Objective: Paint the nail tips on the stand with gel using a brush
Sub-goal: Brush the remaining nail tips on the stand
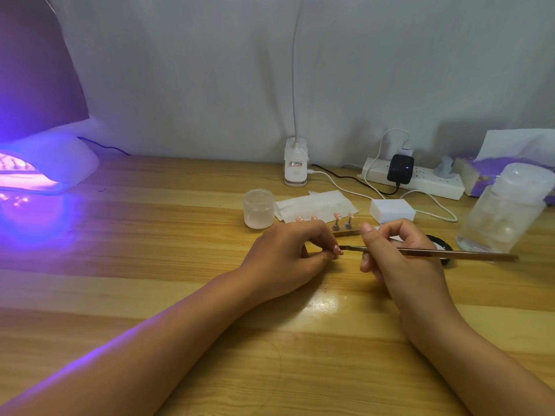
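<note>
One unreadable label [295,164], lamp base [295,175]

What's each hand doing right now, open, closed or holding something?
Left hand: closed, pinching a nail tip between its fingertips.
Right hand: closed, gripping the brush, bristles at that nail tip.

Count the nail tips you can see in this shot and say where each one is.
5 visible. One nail tip is pinched in the left hand at the brush end. Four stand behind that hand: at and. The hand may hide more.
</note>
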`<state>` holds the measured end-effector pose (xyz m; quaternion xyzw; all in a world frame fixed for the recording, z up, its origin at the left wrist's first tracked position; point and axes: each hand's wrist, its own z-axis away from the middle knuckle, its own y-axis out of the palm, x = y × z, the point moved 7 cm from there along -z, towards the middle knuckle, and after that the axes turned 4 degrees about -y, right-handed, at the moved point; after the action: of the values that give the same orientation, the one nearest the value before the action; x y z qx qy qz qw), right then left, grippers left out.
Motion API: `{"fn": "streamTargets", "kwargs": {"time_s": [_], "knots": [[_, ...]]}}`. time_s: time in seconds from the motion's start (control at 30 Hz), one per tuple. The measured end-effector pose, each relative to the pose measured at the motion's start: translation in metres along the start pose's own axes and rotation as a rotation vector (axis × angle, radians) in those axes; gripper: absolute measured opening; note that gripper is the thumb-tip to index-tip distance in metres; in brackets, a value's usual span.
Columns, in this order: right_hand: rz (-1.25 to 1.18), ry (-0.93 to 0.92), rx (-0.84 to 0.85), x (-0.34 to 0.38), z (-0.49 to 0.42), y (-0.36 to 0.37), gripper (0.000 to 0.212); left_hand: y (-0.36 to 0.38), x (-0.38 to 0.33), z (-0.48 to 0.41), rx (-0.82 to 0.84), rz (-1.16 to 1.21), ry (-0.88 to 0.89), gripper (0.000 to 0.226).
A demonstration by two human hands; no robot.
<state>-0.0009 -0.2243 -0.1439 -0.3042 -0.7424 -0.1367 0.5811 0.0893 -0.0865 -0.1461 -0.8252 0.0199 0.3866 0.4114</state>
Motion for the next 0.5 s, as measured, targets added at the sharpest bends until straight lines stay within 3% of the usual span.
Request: {"fn": "streamTargets", "kwargs": {"time_s": [0.23,0.5], "knots": [[-0.068,0.008,0.014,0.006,0.0025,0.0023,0.035,-0.0006,-0.0031,0.0001,0.009,0.014,0.006,0.01],[-0.112,0.018,0.045,0.0063,0.0027,0.003,0.018,-0.0011,-0.0052,0.0004,-0.001,0.037,0.004,0.009]]}}
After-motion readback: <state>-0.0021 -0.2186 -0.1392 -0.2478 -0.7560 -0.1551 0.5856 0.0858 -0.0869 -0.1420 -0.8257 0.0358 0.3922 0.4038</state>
